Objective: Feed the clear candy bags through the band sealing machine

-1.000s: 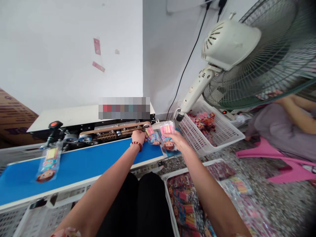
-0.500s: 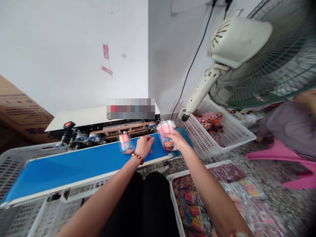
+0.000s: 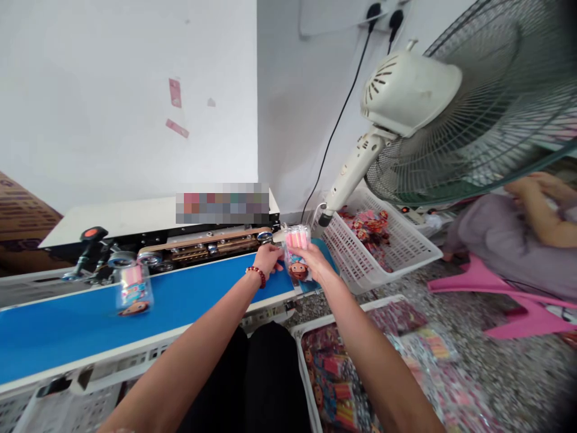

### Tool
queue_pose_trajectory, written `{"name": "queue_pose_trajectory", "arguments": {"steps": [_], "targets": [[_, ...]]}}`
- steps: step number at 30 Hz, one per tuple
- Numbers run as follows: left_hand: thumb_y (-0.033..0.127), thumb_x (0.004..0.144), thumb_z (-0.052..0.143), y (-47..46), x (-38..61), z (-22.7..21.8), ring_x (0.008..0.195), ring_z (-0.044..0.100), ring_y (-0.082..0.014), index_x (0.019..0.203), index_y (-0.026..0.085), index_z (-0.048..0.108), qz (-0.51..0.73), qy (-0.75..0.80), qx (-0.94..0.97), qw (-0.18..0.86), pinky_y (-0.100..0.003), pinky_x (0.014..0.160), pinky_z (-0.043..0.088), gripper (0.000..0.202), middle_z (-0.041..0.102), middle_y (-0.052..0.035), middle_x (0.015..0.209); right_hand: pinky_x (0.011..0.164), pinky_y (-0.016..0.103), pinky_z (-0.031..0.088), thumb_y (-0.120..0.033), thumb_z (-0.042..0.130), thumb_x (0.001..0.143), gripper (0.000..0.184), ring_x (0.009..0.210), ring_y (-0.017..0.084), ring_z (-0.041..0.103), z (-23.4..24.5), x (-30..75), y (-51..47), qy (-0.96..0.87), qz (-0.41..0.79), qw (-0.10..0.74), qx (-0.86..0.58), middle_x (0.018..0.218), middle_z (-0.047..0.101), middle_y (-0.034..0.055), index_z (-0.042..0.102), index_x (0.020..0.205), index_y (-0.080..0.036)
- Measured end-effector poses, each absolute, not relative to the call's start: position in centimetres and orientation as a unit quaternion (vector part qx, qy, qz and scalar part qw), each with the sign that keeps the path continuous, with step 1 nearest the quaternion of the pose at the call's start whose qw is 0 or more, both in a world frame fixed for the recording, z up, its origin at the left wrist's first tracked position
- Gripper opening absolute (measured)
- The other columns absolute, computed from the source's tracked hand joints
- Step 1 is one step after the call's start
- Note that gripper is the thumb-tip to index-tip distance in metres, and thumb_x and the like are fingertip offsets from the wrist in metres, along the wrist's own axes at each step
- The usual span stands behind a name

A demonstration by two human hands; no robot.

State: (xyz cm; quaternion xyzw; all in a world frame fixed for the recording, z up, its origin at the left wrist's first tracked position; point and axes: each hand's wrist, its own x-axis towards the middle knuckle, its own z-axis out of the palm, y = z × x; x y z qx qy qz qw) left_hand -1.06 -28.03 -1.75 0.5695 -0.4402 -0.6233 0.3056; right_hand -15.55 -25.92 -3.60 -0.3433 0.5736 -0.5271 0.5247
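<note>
Candy packs [image 3: 296, 252] in both hands, prob. more in white basket [image 3: 408, 249].

Machine label [image 3: 222, 203] blurred; fan [image 3: 473, 102] cropped.

The blue belt [image 3: 90, 316] has lots of open room; only one packet [image 3: 132, 290] lies on it, far from the hands. Behind the belt, the machine [image 3: 180, 240] with its wheels blocks the back. At the belt's right end both hands crowd close together. Just past them stand the fan pole [image 3: 349, 177] and a white basket [image 3: 387, 246], so that side is tight.
</note>
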Motion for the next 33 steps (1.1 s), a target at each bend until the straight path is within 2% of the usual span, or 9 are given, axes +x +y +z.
{"name": "queue_pose_trajectory", "arguments": {"steps": [4, 9, 14, 21, 26, 29, 31, 33], "targets": [[0.016, 0.093, 0.052, -27.9, -1.3, -1.6, 0.035, 0.051, -0.0052, 0.074, 0.015, 0.054, -0.630, -0.434, 0.560, 0.318, -0.021, 0.036, 0.021, 0.019, 0.060, 0.0024, 0.069, 0.072, 0.030, 0.053, -0.033, 0.084, 0.051, 0.039, 0.072, 0.019, 0.069, -3.7, -15.3, -26.1, 0.577, -0.533, 0.518, -0.340, 0.080, 0.076, 0.0032, 0.072, 0.085, -0.017], [0.012, 0.087, 0.059, -28.4, -1.7, -2.1, 0.033, 0.045, -0.0034, 0.067, 0.014, 0.054, -0.605, -0.419, 0.592, 0.329, -0.020, 0.036, 0.022, 0.021, 0.056, 0.0036, 0.059, 0.068, 0.029, 0.054, -0.032, 0.082, 0.051, 0.038, 0.071, 0.019, 0.069, -4.0, -15.5, -26.3, 0.588, -0.526, 0.508, -0.345, 0.078, 0.076, 0.0031, 0.073, 0.085, -0.017], [0.009, 0.083, 0.058, -29.0, -0.9, -2.9, 0.039, 0.050, -0.0063, 0.063, 0.013, 0.056, -0.598, -0.393, 0.618, 0.328, -0.019, 0.039, 0.026, 0.021, 0.059, -0.0001, 0.055, 0.064, 0.027, 0.055, -0.029, 0.080, 0.053, 0.032, 0.067, 0.018, 0.068, -4.1, -16.4, -26.2, 0.613, -0.540, 0.478, -0.324, 0.074, 0.073, 0.0018, 0.070, 0.081, -0.016], [0.012, 0.079, 0.058, -29.4, 2.1, -3.3, 0.041, 0.051, -0.0102, 0.069, 0.015, 0.061, -0.555, -0.384, 0.644, 0.360, -0.022, 0.044, 0.036, 0.010, 0.056, 0.0011, 0.049, 0.058, 0.030, 0.059, -0.020, 0.080, 0.056, 0.030, 0.066, 0.021, 0.071, -3.7, -16.4, -25.7, 0.587, -0.535, 0.541, -0.278, 0.069, 0.070, 0.0043, 0.063, 0.080, -0.017], [0.019, 0.082, 0.058, -27.8, 7.8, -3.4, 0.046, 0.054, -0.0115, 0.075, 0.014, 0.062, -0.515, -0.412, 0.664, 0.352, -0.023, 0.044, 0.036, 0.009, 0.064, -0.0034, 0.063, 0.053, 0.025, 0.055, -0.023, 0.082, 0.055, 0.036, 0.060, 0.017, 0.068, -4.0, -15.5, -25.9, 0.566, -0.531, 0.549, -0.311, 0.070, 0.071, 0.0047, 0.066, 0.085, -0.014], [0.029, 0.082, 0.065, -25.7, 10.0, -3.2, 0.059, 0.062, -0.0146, 0.089, 0.016, 0.065, -0.369, -0.480, 0.700, 0.379, -0.024, 0.051, 0.041, 0.015, 0.072, -0.0081, 0.088, 0.053, 0.026, 0.054, -0.024, 0.083, 0.053, 0.039, 0.061, 0.018, 0.068, -3.9, -15.0, -26.0, 0.543, -0.520, 0.576, -0.320, 0.071, 0.071, 0.0047, 0.067, 0.087, -0.015], [0.034, 0.085, 0.064, -24.8, 9.4, -3.0, 0.068, 0.065, -0.0165, 0.093, 0.019, 0.066, -0.298, -0.540, 0.690, 0.380, -0.024, 0.057, 0.045, 0.018, 0.072, -0.0083, 0.099, 0.054, 0.027, 0.054, -0.025, 0.085, 0.052, 0.040, 0.061, 0.018, 0.067, -3.8, -14.7, -26.1, 0.540, -0.514, 0.582, -0.324, 0.071, 0.071, 0.0039, 0.068, 0.087, -0.015], [0.036, 0.088, 0.059, -24.7, 7.3, -2.9, 0.061, 0.064, -0.0155, 0.090, 0.019, 0.068, -0.355, -0.584, 0.647, 0.338, -0.024, 0.055, 0.044, 0.019, 0.073, -0.0069, 0.093, 0.056, 0.026, 0.053, -0.027, 0.086, 0.051, 0.040, 0.059, 0.016, 0.065, -3.6, -14.3, -26.1, 0.545, -0.515, 0.573, -0.331, 0.069, 0.070, 0.0020, 0.069, 0.085, -0.016]]}}
